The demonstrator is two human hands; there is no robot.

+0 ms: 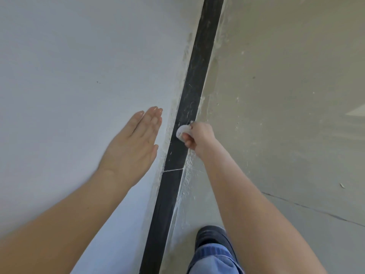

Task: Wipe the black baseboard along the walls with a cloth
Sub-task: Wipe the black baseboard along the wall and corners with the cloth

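On the far left, the pale wall fills the view, and the left hand lies open against it, fingers straight and together, palm seemingly flat on the plaster, holding nothing; it looks like a brace for a person bent low. Just to the right of that hand runs the black baseboard, a long dark strip slanting from the bottom of the view up to the top, with a thin pale joint line crossing it a little below the hands. Pressed on the strip is a small white cloth, bunched and gripped in the closed right hand, thumb under and fingers curled over it. Above the cloth the strip shows whitish streaks and dust, while the part below looks darker and cleaner, so I judge the wiping to be midway along this stretch. The next move probably calls for sliding the cloth further up the strip with steady pressure, covering its top edge too. Further right lies the dusty grey floor, with a dark shoe and a blue trouser leg near the bottom.
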